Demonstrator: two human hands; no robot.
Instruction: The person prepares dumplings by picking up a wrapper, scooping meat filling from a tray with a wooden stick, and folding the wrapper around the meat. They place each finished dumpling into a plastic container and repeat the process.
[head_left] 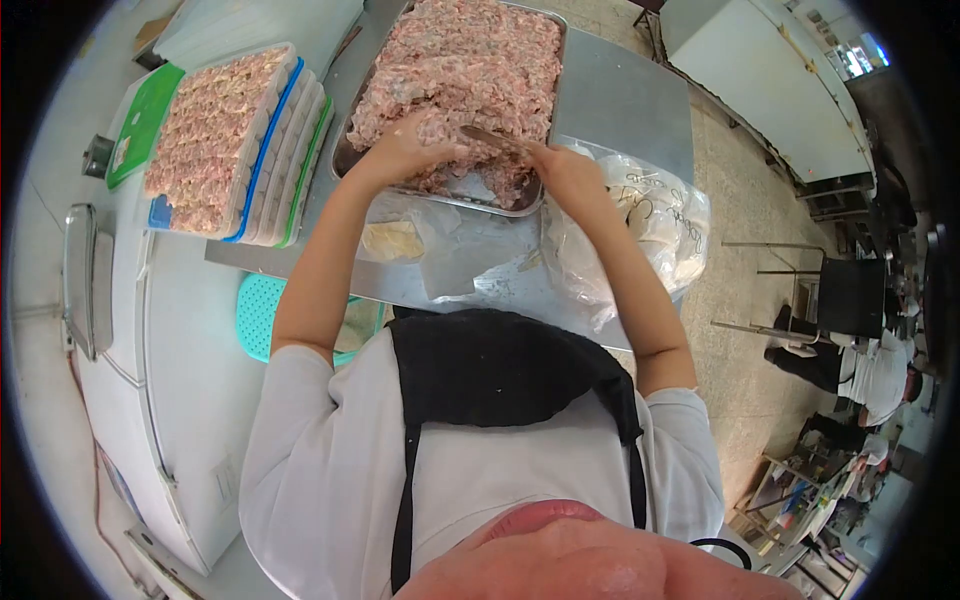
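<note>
A large metal tray [524, 208] heaped with pinkish ground meat [460, 55] stands on the steel table. My left hand [405, 152] is in the meat near the tray's front edge, its fingers partly buried. At the tray's front right corner, my right hand [568, 172] is closed round a utensil with a flat brownish blade [485, 136], which lies against the meat. Some of the tray's bottom shows between the hands. Beside my right forearm lies a clear plastic bag [660, 225] with pale contents and dark writing.
Stacked trays with blue and green rims [262, 150], the top one filled with meat portions, stand at the left. Plastic wrap [440, 262] lies before the tray. A turquoise basket [262, 315] is below the table. A chair [852, 297] and a person [872, 375] are at the right.
</note>
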